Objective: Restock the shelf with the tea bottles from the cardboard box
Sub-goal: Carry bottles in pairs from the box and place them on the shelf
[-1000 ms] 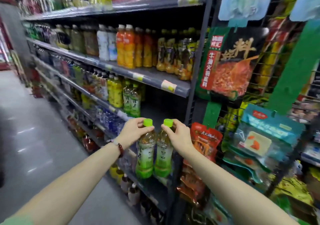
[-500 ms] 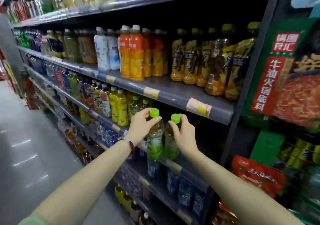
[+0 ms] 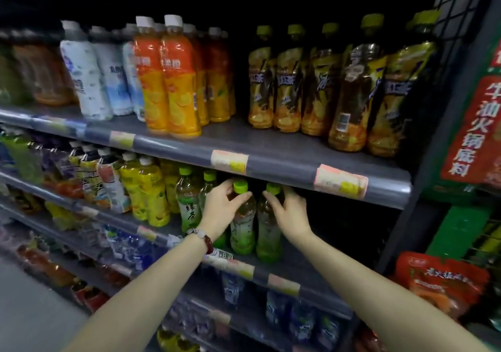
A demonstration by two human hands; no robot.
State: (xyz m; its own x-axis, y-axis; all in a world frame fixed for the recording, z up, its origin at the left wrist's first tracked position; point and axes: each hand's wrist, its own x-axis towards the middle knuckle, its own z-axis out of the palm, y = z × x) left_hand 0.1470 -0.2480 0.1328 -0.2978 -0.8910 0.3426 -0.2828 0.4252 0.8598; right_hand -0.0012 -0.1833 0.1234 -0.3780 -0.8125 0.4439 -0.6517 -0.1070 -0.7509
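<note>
Grey shelf (image 3: 284, 267) bears two tea bottles (image 3: 242, 224), both hands (image 3: 221, 210) seemingly gripping them.

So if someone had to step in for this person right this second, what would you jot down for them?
Left hand: grips the neck of the left green tea bottle, just under its cap.
Right hand: holds the right green tea bottle at its shoulder.
Both bottles stand upright on the middle shelf, side by side, right of two matching green-capped bottles.
Done: this pair is set on the shelf.
Left: let go, perhaps push them back. The cardboard box is out of view, so how many remain is unknown.
</note>
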